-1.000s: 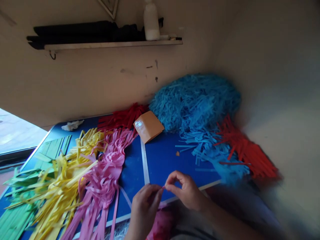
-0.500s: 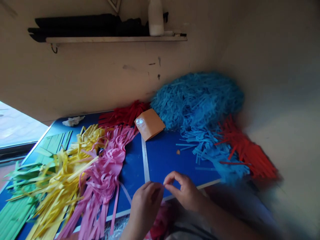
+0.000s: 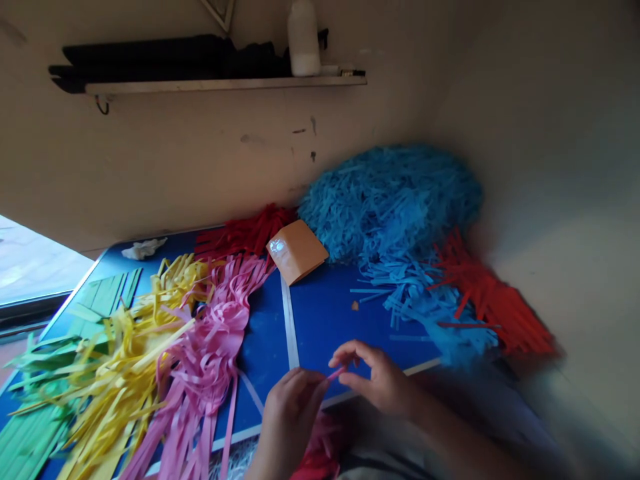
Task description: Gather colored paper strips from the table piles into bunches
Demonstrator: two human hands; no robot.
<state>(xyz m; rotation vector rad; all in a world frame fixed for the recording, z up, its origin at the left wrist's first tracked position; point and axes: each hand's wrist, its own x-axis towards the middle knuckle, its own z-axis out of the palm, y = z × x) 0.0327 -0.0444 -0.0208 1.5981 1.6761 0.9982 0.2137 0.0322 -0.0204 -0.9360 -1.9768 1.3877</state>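
A: Where is the pink strip (image 3: 337,374) held?

B: It is pinched between the fingers of the left hand (image 3: 290,407), above the near edge of the blue surface (image 3: 330,313). The right hand (image 3: 376,383) is poised with its fingers apart around the free end; whether contact is made is hard to tell.

A: What is done?

B: The pink fringe (image 3: 225,333) and yellow fringe (image 3: 120,367) are already cut; this 1 strip seems unfinished.

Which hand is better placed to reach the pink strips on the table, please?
Probably the left hand: it is nearer the pink strips than the right hand, though it seems to pinch a pink piece.
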